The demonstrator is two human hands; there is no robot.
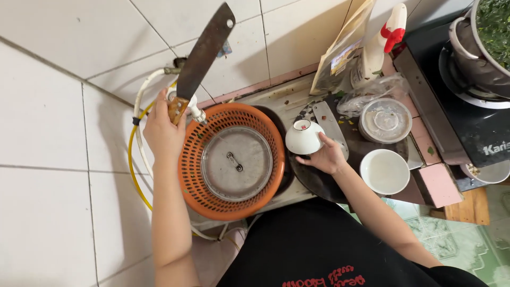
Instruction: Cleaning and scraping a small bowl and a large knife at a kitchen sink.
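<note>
My left hand [162,133] grips the wooden handle of a large cleaver [204,50], its dark blade pointing up and away toward the tiled wall. Below it sits an orange plastic colander [199,180] with a round glass pot lid [237,163] lying inside. My right hand [326,157] rests on a dark round chopping board [319,180], fingers touching a small white bowl [303,137] that lies on its side. A second knife blade [329,122] lies flat on the board just behind the hand.
A white bowl [384,171] and a lidded plastic container [385,120] stand at the right. Behind them are a spray bottle [380,45], a clear plastic bag [366,93] and a packet [342,50]. A pot of greens [486,37] sits on a stove [451,106].
</note>
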